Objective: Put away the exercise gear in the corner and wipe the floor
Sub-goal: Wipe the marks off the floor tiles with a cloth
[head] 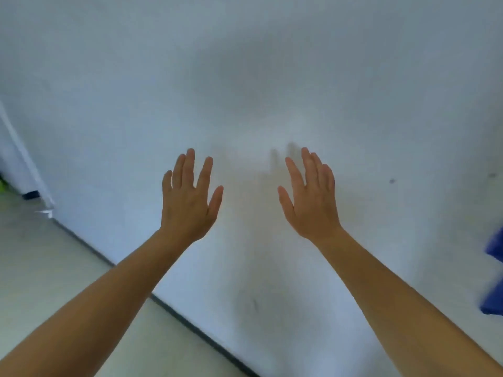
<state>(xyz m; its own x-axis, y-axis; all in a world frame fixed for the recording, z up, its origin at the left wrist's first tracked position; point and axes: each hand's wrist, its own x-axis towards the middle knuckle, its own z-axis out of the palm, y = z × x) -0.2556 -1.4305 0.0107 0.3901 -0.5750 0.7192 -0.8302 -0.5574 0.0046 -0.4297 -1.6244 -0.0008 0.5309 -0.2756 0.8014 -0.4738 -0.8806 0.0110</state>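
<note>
Left hand: I see my left hand (187, 202) raised in front of the wall (245, 77), back toward the camera, fingers straight and a little spread, thumb angled out to the right. It holds nothing.
Right hand: my right hand (313, 202) is up at the same height, back toward the camera, fingers straight and closer together, thumb out to the left. It holds nothing.
Spacing: the two hands are apart, with bare wall between them.
Contact: I cannot tell whether either hand touches the wall. A soft shadow (275, 170) lies on the wall just left of the right hand.
Forearms: both are bare and run in from the bottom corners.
Floor: the pale floor (40, 268) fills the lower left and meets the wall along a dark seam (190, 322) that runs diagonally down to the right.
Exercise gear: I cannot pick it out for certain. A blurred green patch (4, 182) sits at the far left edge beside a small dark object (30, 195), both by a white upright edge (24, 164).
Right edge: a blurred blue shape (494, 281) is cut off by the frame; I cannot tell what it is.
Wall marks: a small grey spot (392, 181) shows right of the right hand.
</note>
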